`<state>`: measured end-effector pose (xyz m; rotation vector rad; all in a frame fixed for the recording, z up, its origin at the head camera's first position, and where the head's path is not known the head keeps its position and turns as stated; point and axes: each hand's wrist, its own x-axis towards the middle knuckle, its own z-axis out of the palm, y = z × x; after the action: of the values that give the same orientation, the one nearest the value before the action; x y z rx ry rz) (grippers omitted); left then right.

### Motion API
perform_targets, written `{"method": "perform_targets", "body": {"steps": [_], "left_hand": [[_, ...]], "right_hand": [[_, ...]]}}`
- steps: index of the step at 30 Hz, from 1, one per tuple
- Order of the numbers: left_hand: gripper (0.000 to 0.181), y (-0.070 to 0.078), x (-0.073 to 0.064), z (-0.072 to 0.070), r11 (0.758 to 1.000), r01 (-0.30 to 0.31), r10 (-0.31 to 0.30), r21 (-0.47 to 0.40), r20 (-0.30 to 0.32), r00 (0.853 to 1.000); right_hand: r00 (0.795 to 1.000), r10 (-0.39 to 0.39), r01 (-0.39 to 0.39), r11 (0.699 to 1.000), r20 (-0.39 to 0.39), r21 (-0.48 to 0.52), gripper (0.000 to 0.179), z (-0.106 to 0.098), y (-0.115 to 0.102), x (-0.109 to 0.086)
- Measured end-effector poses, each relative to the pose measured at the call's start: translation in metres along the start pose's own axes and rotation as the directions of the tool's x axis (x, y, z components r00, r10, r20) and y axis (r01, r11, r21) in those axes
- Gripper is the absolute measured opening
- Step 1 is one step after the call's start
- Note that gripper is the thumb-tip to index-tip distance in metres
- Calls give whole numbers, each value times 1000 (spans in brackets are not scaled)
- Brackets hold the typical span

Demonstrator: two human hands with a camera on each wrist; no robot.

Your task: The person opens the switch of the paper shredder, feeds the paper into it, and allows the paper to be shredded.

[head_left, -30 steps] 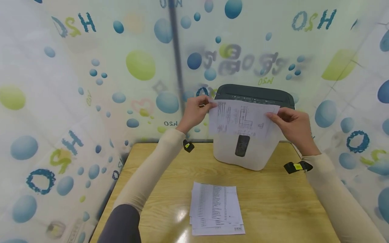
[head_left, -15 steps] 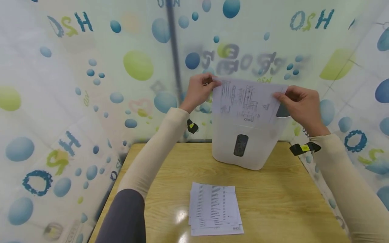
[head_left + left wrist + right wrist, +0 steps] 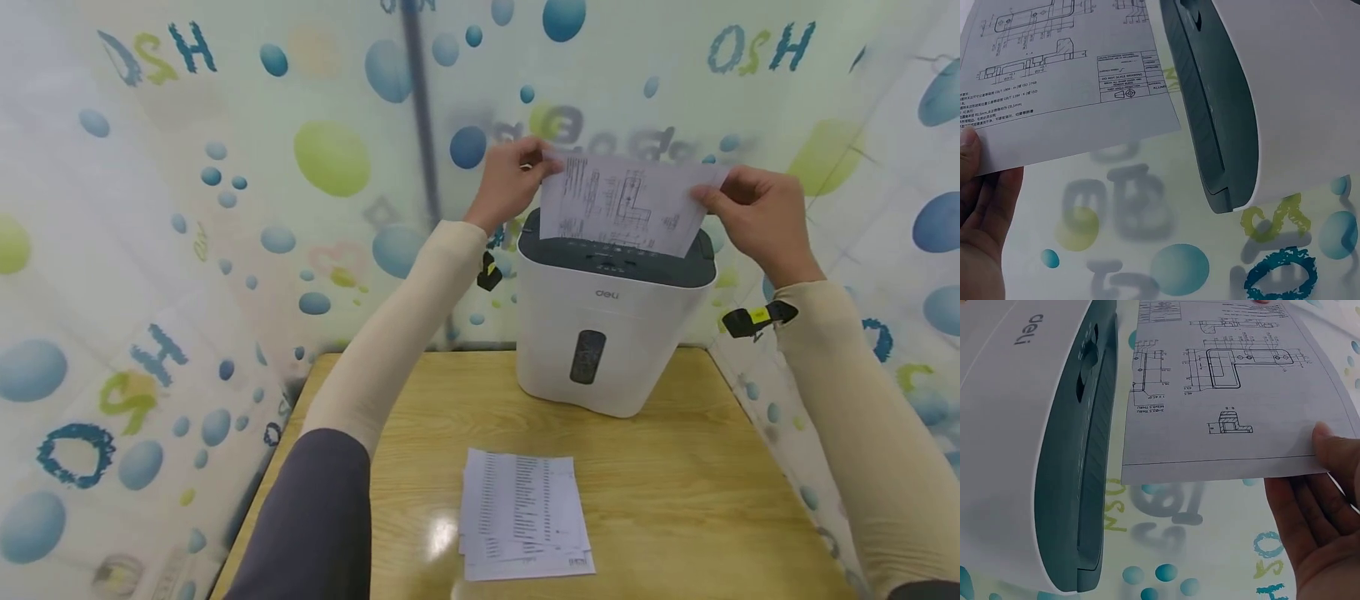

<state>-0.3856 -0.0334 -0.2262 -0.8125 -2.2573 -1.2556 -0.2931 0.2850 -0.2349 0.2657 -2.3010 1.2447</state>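
Observation:
Both hands hold up one sheet of paper (image 3: pixel 600 196) printed with technical drawings. My left hand (image 3: pixel 512 179) pinches its upper left corner between thumb and fingers. At the upper right corner my right hand (image 3: pixel 765 218) pinches it the same way. Directly below is a white paper shredder (image 3: pixel 615 333) with a dark grey top (image 3: pixel 693 262); in the head view the sheet's lower edge overlaps that top. Both wrist views show the sheet's lower edge close to the slot (image 3: pixel 1200 100), with a gap in between. In the right wrist view the drawing (image 3: pixel 1229 369) shows an L-shaped part.
A small stack of printed papers (image 3: pixel 521 508) lies on the wooden table (image 3: pixel 675 500) in front of the shredder. Behind the table hangs a patterned curtain (image 3: pixel 330 158) with bubbles and letters, which also closes in both sides.
Both hands have risen and moved slightly right with the sheet, from in front of the shredder to above its top. The shredder's front and top are uncovered now. The stack has stayed put.

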Motion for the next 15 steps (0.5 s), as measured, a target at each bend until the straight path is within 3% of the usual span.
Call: {"method": "perform_targets", "body": {"steps": [7,15], "left_hand": [[12,-4,22,4,999,20,-21,29,24,999],[9,-14,35,15,995,96,-98,37,66,993]], "right_hand": [[999,32,-31,999,27,-41,34,-4,2,21],[997,60,-55,993,42,-100,35,0,16,37]]}}
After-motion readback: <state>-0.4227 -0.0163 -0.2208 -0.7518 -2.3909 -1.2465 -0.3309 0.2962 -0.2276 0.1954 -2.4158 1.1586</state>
